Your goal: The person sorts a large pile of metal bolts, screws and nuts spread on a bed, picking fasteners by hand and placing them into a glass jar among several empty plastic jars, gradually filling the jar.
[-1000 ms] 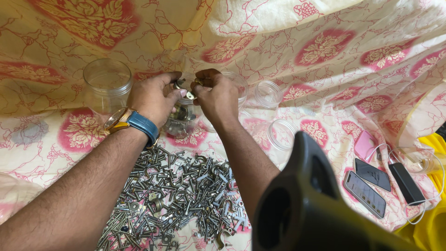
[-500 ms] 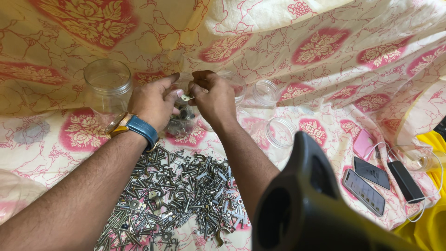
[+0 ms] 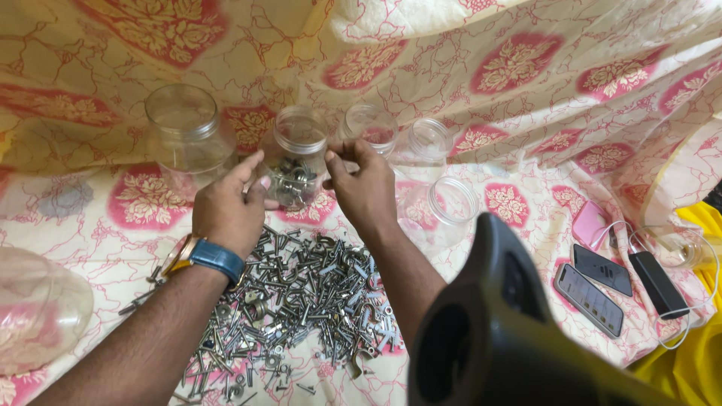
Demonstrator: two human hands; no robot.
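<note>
— What's in the containers on my feed?

— I see a small clear plastic jar (image 3: 298, 156) standing on the floral bedsheet (image 3: 526, 68), lidless, its lower part filled with metal hardware. My left hand (image 3: 229, 207) rests against its left side, thumb touching the wall, fingers loosely curled and holding nothing that I can make out. My right hand (image 3: 366, 188) is just right of the jar's mouth, thumb and forefinger pinched together on something too small to identify.

— And the other jars?

— A larger clear jar (image 3: 184, 131) stands to the left, empty. Three more round clear jars (image 3: 421, 143) cluster to the right, also empty. A clear dome-shaped container (image 3: 37, 308) lies at the sheet's left edge.

— The loose stuff?

— A heap of grey steel screws, bolts and nuts (image 3: 301, 293) lies below my hands, shiny and jumbled. Near the right edge lie two dark smartphones (image 3: 594, 286), a pink case (image 3: 590, 224) and a black power bank (image 3: 658, 284) with white cable.
</note>
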